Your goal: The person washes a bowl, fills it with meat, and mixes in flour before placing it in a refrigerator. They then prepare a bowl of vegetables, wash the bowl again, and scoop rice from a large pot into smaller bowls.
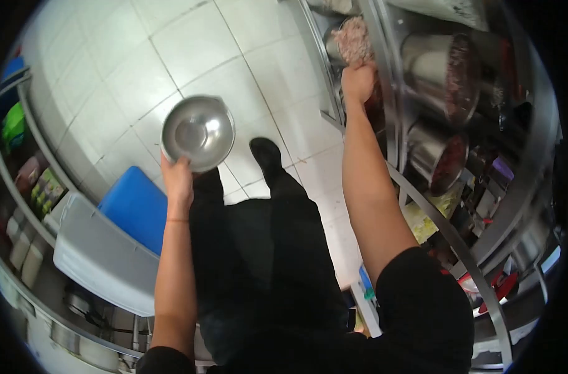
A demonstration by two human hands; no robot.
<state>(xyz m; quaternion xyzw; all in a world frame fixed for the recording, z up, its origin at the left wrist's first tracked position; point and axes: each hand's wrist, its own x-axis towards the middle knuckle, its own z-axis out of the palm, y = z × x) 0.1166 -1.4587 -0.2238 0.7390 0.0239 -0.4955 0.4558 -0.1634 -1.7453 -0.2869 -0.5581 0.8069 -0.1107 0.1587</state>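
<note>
My left hand (178, 177) grips the near rim of a round stainless steel mixing bowl (171, 133). The bowl hangs over the floor with its shiny inside facing up, and nothing lies in it. Stretched out to the shelf on the right, my right hand (358, 83) is closed at the near edge of a mound of pale pink minced meat (353, 41). Part of a metal container (332, 50) shows beside that meat. What the fingers of my right hand close on is hidden.
A metal rack (394, 112) on the right bears tilted-looking steel pots, a larger one (427, 62) and a smaller one (426, 146), with dark red contents. To the left are a blue lid-like panel (134, 202), a grey bin (103, 252) and shelves. White floor tiles (196, 37) lie ahead.
</note>
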